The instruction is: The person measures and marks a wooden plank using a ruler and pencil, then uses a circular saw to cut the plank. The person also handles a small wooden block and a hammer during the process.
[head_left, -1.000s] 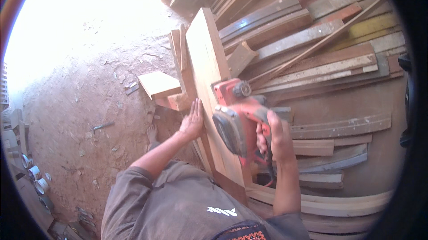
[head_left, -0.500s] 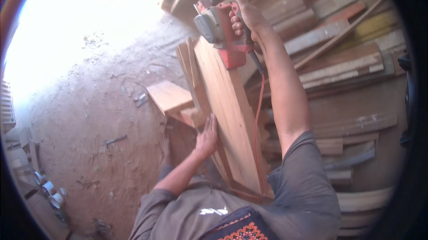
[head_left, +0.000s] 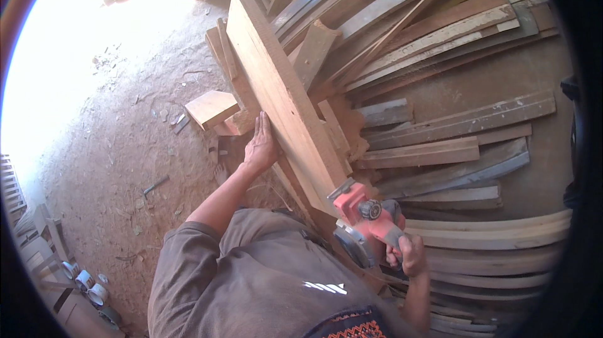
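A long pale wooden plank runs from the near middle up toward the far left. My left hand lies flat against its left edge, fingers pointing away from me. My right hand grips the handle of a red electric planer, which sits at the plank's near end, close to my body. My grey shirt fills the lower middle of the view.
Many loose planks and offcuts are stacked to the right and behind. A small wooden block lies on the dirt floor left of the plank. A tool lies on the dirt. Round tins stand at the lower left.
The planer has come back from the plank's far end to its near end, with my right hand on it. My left hand stayed on the plank's left edge.
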`<move>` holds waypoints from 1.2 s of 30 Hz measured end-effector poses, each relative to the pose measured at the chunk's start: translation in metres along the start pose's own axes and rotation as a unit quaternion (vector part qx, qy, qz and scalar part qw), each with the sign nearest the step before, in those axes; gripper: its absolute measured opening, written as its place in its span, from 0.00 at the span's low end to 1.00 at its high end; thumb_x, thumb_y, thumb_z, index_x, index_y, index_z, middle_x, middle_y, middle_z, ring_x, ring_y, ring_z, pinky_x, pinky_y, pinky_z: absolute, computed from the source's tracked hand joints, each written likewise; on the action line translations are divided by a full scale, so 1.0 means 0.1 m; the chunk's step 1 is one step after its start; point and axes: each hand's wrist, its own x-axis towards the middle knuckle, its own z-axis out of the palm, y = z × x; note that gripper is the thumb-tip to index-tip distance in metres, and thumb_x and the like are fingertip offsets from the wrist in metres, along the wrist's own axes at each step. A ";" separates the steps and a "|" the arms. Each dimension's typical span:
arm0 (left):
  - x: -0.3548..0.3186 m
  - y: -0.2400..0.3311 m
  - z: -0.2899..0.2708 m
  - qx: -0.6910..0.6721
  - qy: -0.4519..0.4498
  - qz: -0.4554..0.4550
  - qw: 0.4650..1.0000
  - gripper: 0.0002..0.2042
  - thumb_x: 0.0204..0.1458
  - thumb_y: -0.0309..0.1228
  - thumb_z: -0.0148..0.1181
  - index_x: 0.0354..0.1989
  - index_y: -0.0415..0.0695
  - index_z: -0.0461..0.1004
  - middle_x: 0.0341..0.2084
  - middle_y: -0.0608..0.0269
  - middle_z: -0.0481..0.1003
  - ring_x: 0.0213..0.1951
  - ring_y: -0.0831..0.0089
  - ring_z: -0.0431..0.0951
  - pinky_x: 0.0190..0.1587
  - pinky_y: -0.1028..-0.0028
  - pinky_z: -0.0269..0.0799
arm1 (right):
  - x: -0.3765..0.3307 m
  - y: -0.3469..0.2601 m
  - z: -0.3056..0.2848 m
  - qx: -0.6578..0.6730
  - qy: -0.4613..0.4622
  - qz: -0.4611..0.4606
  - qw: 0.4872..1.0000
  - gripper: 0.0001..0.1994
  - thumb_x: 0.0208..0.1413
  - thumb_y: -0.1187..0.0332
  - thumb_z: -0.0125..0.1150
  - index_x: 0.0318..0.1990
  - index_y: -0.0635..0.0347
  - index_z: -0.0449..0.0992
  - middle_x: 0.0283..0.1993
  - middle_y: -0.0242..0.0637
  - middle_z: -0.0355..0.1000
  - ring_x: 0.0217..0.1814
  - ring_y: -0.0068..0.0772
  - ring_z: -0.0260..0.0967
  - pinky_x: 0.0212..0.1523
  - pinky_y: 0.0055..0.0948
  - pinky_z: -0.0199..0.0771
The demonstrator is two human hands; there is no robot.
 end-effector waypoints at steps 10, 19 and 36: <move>0.03 -0.13 0.17 0.025 0.028 0.007 0.999 0.59 0.46 0.29 0.72 0.79 0.33 0.31 0.80 0.42 0.39 0.80 0.51 0.42 0.71 0.59 0.67 | 0.98 -0.96 0.59 0.015 -0.023 -0.047 0.999 0.27 0.72 0.47 0.47 0.31 0.63 0.74 0.18 0.29 0.64 0.15 0.20 0.60 0.18 0.25 0.61; -0.01 -0.08 0.06 -0.020 -0.006 0.021 1.000 0.59 0.47 0.33 0.74 0.78 0.30 0.31 0.79 0.35 0.39 0.80 0.45 0.43 0.71 0.58 0.67 | 3.04 -2.98 1.67 0.019 -0.158 -0.178 0.971 0.30 0.72 0.42 0.45 0.50 0.63 0.81 0.21 0.24 0.60 0.13 0.17 0.54 0.16 0.24 0.58; 0.03 -0.15 0.05 0.012 0.029 0.033 0.999 0.57 0.48 0.29 0.68 0.80 0.39 0.30 0.79 0.40 0.44 0.80 0.48 0.45 0.75 0.59 0.60 | 1.80 -1.60 0.82 0.009 -0.132 -0.131 0.982 0.29 0.71 0.42 0.45 0.34 0.62 0.76 0.22 0.27 0.63 0.16 0.19 0.59 0.18 0.27 0.61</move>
